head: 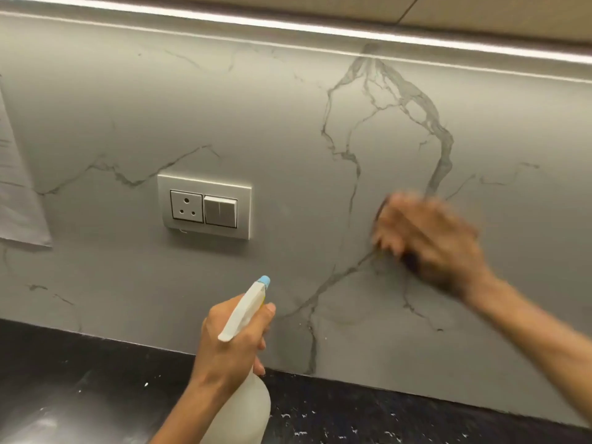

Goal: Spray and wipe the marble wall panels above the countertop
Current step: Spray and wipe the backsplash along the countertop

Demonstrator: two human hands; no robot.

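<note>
The grey marble wall panel [288,129] with dark veins fills most of the view. My left hand [229,344] grips a white spray bottle [246,310] with a blue nozzle tip, pointed up at the wall above the countertop. My right hand [426,241] is pressed flat against the panel at the right and is blurred by motion. A dark thing [408,259] shows under its palm; I cannot tell what it is.
A white socket and switch plate [205,206] is set in the panel left of centre. A sheet of paper [16,187] hangs at the left edge. The black speckled countertop [80,379] runs along the bottom. A light strip [288,25] glows above.
</note>
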